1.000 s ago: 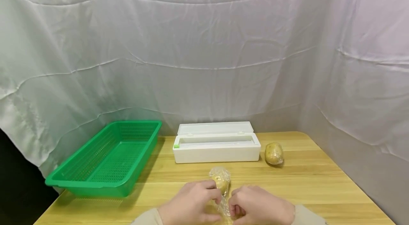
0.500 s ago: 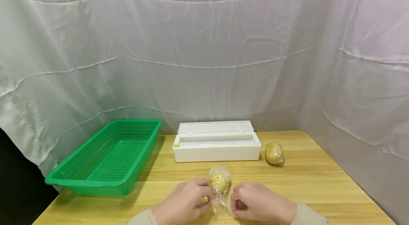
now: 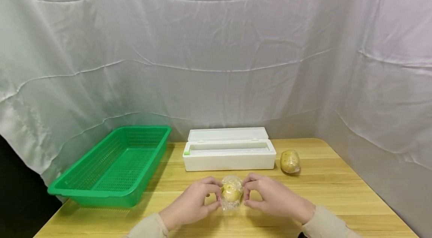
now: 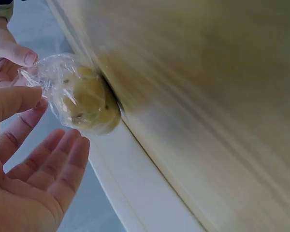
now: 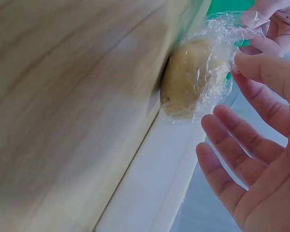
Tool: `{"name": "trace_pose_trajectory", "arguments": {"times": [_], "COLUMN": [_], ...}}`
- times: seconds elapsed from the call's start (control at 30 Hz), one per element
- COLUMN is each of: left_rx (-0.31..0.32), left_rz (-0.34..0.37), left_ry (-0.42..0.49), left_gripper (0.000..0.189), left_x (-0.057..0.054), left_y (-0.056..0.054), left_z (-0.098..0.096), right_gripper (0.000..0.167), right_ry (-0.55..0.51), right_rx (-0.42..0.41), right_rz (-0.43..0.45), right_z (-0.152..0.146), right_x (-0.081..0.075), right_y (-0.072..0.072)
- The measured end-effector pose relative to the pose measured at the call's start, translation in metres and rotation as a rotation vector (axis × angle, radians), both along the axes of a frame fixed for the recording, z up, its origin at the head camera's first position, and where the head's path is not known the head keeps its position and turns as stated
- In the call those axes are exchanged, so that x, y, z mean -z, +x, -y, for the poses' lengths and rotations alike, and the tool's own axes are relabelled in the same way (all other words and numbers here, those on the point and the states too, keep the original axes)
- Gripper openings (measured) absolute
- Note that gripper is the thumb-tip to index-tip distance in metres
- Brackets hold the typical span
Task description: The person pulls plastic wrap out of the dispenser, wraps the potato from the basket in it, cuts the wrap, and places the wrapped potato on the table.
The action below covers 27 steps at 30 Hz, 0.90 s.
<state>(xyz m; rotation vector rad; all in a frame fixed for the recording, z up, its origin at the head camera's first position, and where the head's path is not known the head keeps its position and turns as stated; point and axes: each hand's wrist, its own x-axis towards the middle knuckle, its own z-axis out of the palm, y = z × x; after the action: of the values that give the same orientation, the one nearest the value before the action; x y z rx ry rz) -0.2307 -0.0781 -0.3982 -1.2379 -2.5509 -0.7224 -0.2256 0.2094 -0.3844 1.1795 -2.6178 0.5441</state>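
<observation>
A yellow potato (image 3: 231, 193) in loose clear plastic wrap sits on the wooden table between both hands. My left hand (image 3: 192, 202) pinches the wrap at the potato's left side with thumb and forefinger; its other fingers spread loosely in the left wrist view. On the opposite side, my right hand (image 3: 270, 196) pinches another edge of the film between thumb and forefinger. From the right wrist, the plastic wrap (image 5: 217, 53) looks crinkled and stands out from the potato (image 5: 183, 77). The potato's underside is hidden.
Behind the hands stands a white cling-film box (image 3: 229, 163) with its lid raised. Another potato (image 3: 290, 161), wrapped in film, lies to the right of it. A green perforated basket (image 3: 135, 189) occupies the left of the wooden table (image 3: 337, 189). Pale cloth hangs behind.
Both hands have moved forward, from the near side of the potato to its two sides. The film ends that trailed toward the person are now drawn up around the potato.
</observation>
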Motion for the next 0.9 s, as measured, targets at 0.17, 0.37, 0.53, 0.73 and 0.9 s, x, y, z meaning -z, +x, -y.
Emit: {"name": "trace_pose_trajectory", "arguments": {"times": [0.17,0.37,0.53,0.73,0.9], "left_rx": [0.039,0.052,0.03,0.005,-0.021], "left_rz": [0.132,0.228,0.225,0.205,0.2], "left_ry": [0.056,0.103,0.119,0.16,0.156], "left_gripper": [0.021,0.019,0.01,0.013,0.011], "left_x": [-0.001,-0.002,-0.002,-0.003,-0.003], "left_y": [-0.012,-0.024,-0.031,-0.034,-0.038], "left_z": [-0.002,-0.005,-0.007,-0.012,-0.013], "right_gripper": [0.019,0.015,0.01,0.008,0.007], "right_ry": [-0.025,-0.069,-0.123,-0.138,-0.148], "right_rx": [-0.008,-0.014,-0.015,0.03,0.036], "right_rz": [0.062,0.098,0.125,0.152,0.145], "right_z": [0.002,0.003,0.004,0.007,0.007], "right_x": [-0.001,0.001,0.005,0.007,0.007], "right_y": [-0.007,-0.019,-0.03,-0.038,-0.04]}}
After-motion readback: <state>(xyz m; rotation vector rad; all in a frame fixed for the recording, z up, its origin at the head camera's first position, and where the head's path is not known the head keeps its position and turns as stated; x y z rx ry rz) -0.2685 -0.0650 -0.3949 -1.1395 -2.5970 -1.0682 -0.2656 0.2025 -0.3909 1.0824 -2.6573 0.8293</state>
